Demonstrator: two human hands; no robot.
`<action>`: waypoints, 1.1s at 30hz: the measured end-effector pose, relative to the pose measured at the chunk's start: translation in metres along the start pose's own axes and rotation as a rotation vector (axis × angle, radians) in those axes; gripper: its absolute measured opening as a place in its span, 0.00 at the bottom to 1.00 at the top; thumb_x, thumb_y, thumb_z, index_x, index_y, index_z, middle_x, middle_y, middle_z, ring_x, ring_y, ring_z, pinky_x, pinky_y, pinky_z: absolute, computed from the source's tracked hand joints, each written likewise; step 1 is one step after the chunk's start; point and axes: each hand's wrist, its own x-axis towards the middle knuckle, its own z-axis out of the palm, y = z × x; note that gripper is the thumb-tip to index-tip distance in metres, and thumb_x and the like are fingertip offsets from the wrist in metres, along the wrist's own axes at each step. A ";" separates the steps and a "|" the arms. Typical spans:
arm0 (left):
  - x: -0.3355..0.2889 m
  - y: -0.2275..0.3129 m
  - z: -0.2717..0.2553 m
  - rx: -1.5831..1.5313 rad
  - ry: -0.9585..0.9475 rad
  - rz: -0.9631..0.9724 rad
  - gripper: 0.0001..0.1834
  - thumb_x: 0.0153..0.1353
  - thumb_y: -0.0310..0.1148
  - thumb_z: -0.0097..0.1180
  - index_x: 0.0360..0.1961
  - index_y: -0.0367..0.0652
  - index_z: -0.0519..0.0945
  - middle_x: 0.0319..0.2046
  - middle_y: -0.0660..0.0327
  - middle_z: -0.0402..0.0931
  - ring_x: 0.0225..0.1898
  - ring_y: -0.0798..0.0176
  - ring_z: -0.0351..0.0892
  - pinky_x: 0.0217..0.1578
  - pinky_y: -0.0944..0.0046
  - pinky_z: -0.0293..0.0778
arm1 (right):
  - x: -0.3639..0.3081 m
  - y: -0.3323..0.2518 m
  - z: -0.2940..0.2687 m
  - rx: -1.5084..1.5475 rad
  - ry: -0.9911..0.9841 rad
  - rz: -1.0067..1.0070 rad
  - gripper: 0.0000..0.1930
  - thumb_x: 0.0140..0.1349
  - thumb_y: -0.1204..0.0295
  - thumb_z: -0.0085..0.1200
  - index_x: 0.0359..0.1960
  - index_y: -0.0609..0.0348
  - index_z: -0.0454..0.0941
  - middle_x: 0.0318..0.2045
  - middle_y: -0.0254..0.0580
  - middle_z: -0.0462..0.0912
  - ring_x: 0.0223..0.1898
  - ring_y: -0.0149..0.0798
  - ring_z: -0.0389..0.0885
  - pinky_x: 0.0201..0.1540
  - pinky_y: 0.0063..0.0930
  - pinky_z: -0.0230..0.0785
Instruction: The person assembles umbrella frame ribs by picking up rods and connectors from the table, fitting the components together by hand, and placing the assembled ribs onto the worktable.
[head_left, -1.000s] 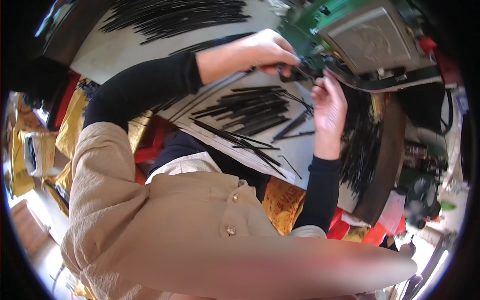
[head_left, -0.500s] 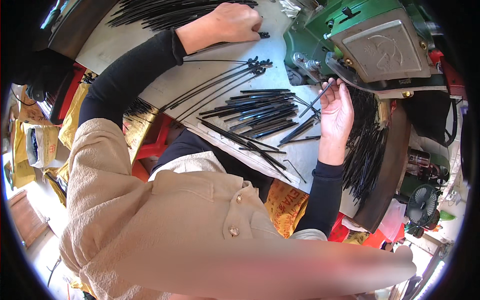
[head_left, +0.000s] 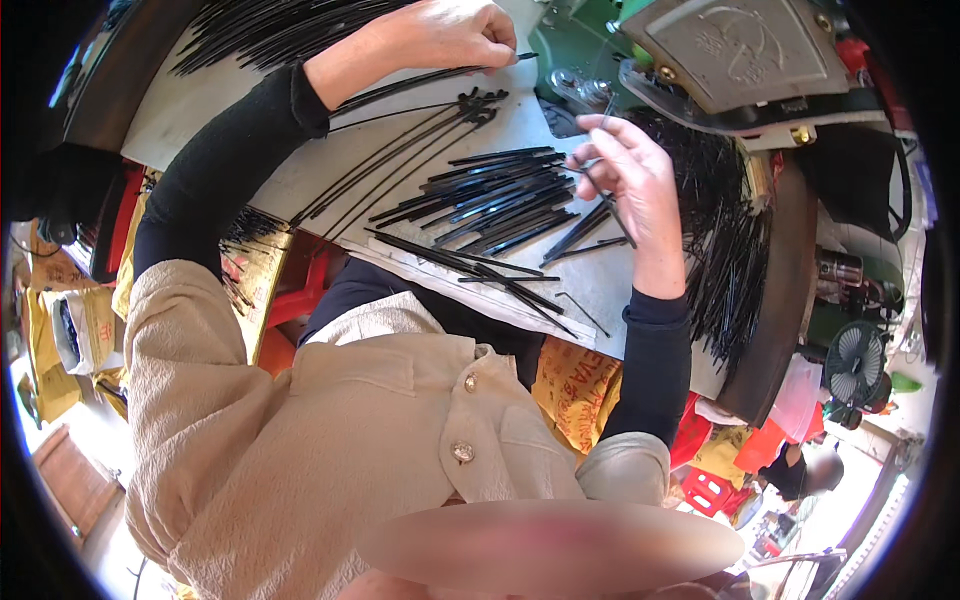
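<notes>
At the far side of the table, my left hand point(head_left: 455, 35) is closed on long thin black rods point(head_left: 405, 86), whose tips poke out past the fingers toward the green machine point(head_left: 600, 22). My right hand point(head_left: 635, 175) is raised below the machine's metal cover, fingers curled. A short black rod point(head_left: 608, 203) slants through its grip, and a thin piece stands up by the fingertips. Between my hands lie a pile of short black rods point(head_left: 490, 198) and several long rods point(head_left: 400, 152) with dark knobbed ends.
A large bundle of long black rods point(head_left: 270, 30) covers the far left of the pale tabletop point(head_left: 155, 120). More dark rods point(head_left: 715, 260) heap along the right edge. Yellow printed sacks point(head_left: 575, 395) hang below the table, and a small fan point(head_left: 855, 362) stands at the right. Another person point(head_left: 800, 470) is in the background.
The view has shifted. My left hand's rods now point their tips at the machine. My right hand has turned from palm-up to curled fingers, its short rod now slanting downward.
</notes>
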 end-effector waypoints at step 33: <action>0.021 0.052 0.041 -0.713 0.064 -0.106 0.14 0.63 0.32 0.50 0.48 0.40 0.77 0.24 0.63 0.76 0.14 0.76 0.67 0.13 0.76 0.63 | -0.002 -0.005 0.001 -0.068 0.013 -0.070 0.17 0.63 0.71 0.48 0.50 0.71 0.69 0.27 0.43 0.78 0.20 0.29 0.77 0.21 0.17 0.70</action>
